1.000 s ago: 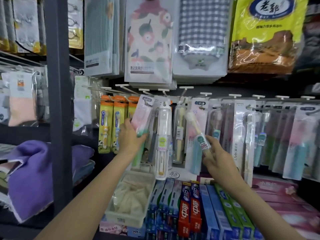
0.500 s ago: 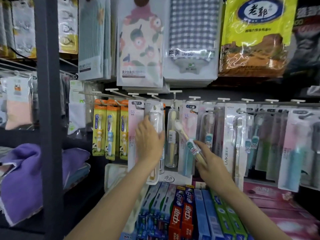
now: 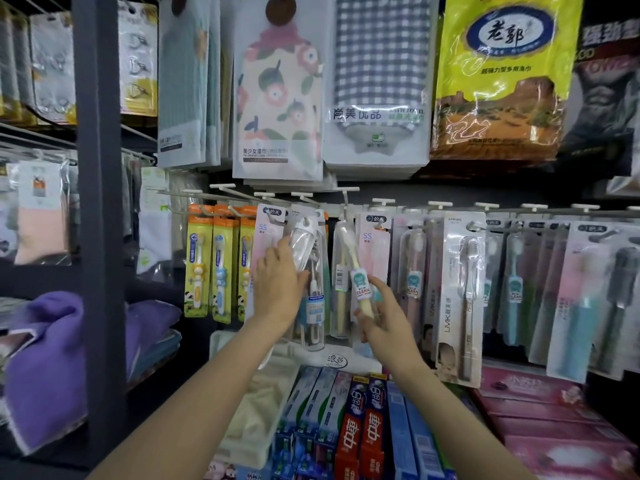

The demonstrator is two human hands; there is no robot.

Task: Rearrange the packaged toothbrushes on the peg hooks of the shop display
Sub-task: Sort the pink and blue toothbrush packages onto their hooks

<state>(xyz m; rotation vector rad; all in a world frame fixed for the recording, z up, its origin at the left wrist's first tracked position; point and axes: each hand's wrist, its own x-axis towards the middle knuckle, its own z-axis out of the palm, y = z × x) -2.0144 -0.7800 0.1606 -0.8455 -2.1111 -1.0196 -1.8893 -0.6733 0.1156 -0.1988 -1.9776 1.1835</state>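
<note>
The left hand (image 3: pixel 277 282) is raised against the peg row, its fingers curled round the side of a clear plastic blister pack with a white top (image 3: pixel 304 247) that hangs from a peg hook; whether the thumb closes behind the pack cannot be made out. The right hand (image 3: pixel 384 317) grips the lower handle of a cream-yellow toothbrush with a teal and white "CLEAN" label (image 3: pixel 358 275), held tilted, bristles up and leaning left, in front of the hanging packs. Just behind it hangs a pink "SS" carded toothbrush pack (image 3: pixel 375 247). Left of the hands hang orange and yellow children's toothbrush cards (image 3: pixel 199 261). Right of them is a tall white "LMK" toothbrush card (image 3: pixel 460 292). Red and blue toothpaste boxes (image 3: pixel 363 431) lie below the arms.
</note>
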